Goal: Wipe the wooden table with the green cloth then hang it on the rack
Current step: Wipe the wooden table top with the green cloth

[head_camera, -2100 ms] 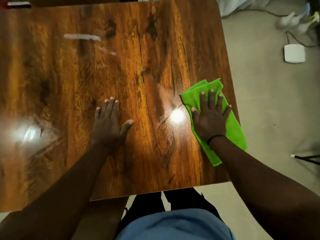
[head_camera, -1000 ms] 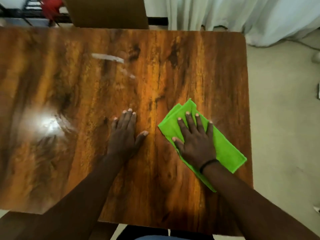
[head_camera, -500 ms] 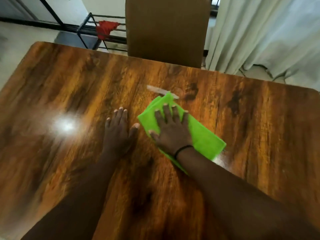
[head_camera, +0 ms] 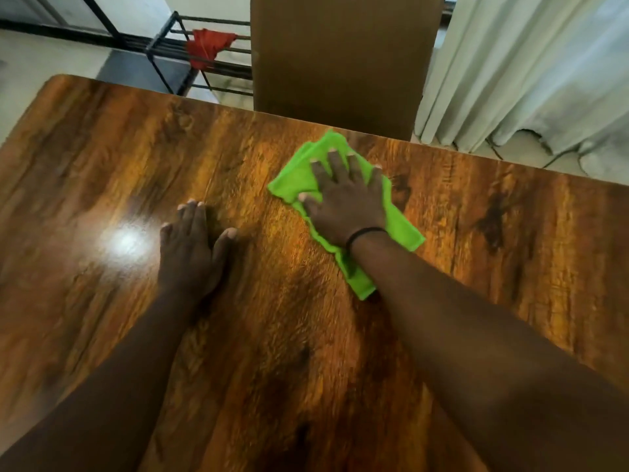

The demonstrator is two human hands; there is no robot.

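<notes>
Your left hand (head_camera: 190, 248): flat, fingers together, palm down | your right hand (head_camera: 345, 199): flat, fingers spread, arm outstretched

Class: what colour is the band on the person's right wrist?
Black: a thin band on the right wrist, above the bright green cloth; head view.

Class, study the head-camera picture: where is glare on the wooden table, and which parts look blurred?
Head view: a bright white glare spot sits on the wooden table, beside the left hand; the wood grain near the right hand on the green cloth is smeared by motion blur; the frame edges bend slightly.
</notes>
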